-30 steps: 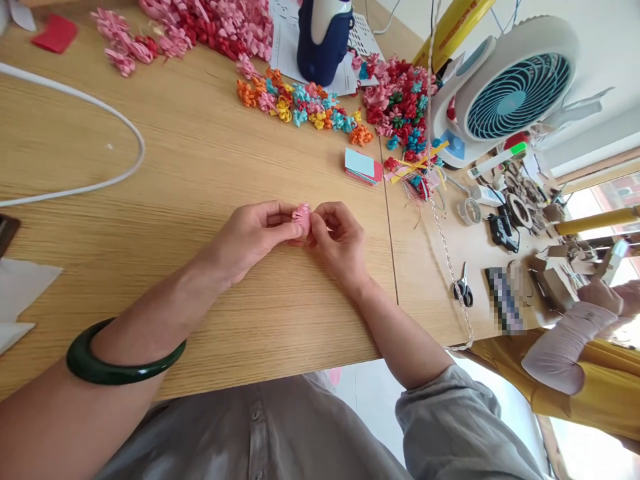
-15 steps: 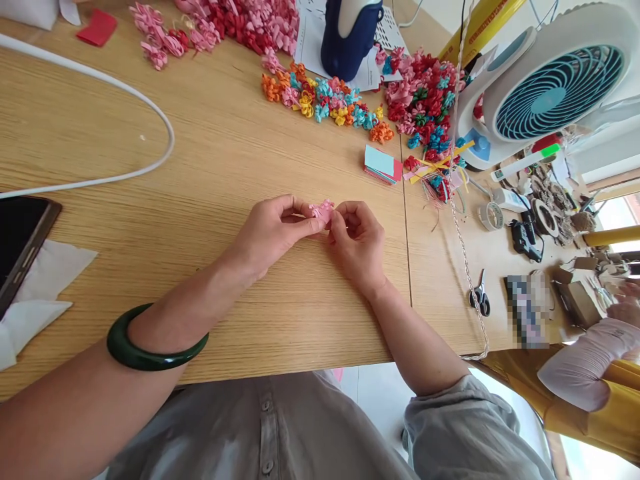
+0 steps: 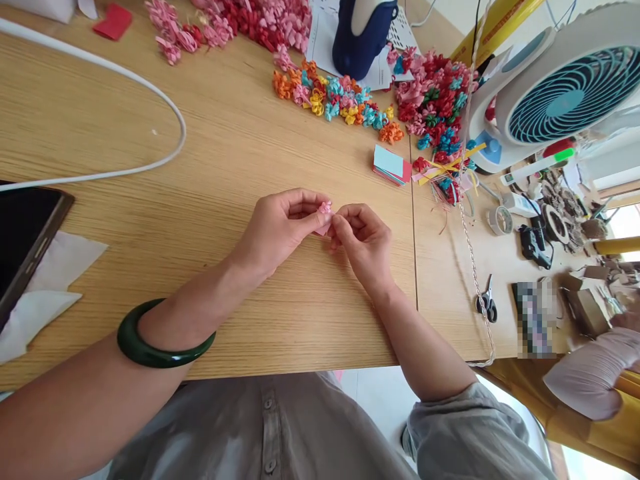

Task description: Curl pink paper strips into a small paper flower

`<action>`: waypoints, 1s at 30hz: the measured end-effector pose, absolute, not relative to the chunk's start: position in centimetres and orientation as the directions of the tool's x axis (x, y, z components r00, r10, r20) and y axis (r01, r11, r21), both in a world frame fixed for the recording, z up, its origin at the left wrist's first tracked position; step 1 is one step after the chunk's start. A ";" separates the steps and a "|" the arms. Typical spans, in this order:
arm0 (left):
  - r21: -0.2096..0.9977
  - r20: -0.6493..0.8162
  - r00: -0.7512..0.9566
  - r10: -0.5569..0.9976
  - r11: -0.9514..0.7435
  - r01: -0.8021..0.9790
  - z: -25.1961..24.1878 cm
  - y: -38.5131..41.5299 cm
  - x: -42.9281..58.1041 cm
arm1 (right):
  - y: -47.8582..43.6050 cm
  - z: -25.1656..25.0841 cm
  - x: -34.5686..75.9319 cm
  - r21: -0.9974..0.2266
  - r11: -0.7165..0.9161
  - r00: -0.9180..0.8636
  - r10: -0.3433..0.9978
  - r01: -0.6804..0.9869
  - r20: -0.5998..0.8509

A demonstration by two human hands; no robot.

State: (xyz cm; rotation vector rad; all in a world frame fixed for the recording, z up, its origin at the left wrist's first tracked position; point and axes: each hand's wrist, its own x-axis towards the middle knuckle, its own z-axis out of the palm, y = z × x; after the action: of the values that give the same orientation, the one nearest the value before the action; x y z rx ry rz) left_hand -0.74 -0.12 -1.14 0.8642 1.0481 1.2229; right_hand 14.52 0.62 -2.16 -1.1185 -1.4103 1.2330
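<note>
Between my two hands, just above the wooden table [image 3: 240, 167], is a small pink paper flower [image 3: 325, 209] with curled petals. My left hand [image 3: 280, 230] pinches it between thumb and fingers from the left. From the right, my right hand [image 3: 365, 240] has thumb and forefinger pinched together at the flower's lower edge, and the fingertips hide part of it. A pack of light blue and red paper pieces [image 3: 390, 165] lies beyond my right hand. Farther back is a row of orange, yellow, blue and pink paper flowers [image 3: 340, 100].
A dark blue bottle [image 3: 361, 47] and a fan [image 3: 565, 100] stand at the back. A twisted cord [image 3: 465, 227] hangs at the right, near scissors [image 3: 486, 301]. A white cable [image 3: 150, 87] and a tablet [image 3: 30, 233] lie left. Another person's sleeve [image 3: 590, 373] shows at far right.
The pink flower has turned in my fingers, and more of it is covered by my left hand. My left fingers reach farther over it. The whole view has shifted slightly.
</note>
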 end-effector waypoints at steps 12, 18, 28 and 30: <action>0.922 -0.219 0.014 0.976 0.212 -0.325 -0.8 0.0 -0.9 | 0.5 -2.8 15.4 -0.675 0.595 -0.267 0.802 0.435 0.535; 0.873 -0.276 0.048 0.960 0.272 -0.405 -0.8 0.3 -1.1 | 1.2 -3.2 16.1 -0.492 0.733 -0.370 0.669 0.469 0.644; 0.861 -0.284 -0.003 0.959 0.254 -0.441 -0.8 0.3 -1.3 | 0.9 -2.8 15.3 -0.967 0.213 -0.167 0.968 0.141 0.189; 0.883 -0.264 -0.023 0.964 0.231 -0.409 -0.5 0.3 -1.2 | 1.0 -2.7 15.2 -0.993 0.097 -0.130 0.988 0.071 0.087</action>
State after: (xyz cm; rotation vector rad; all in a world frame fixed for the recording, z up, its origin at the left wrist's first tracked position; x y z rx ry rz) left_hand -1.15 0.25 -0.49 0.6830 1.0647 1.2434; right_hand 15.16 1.01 -2.69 -1.1336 -1.4024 1.1941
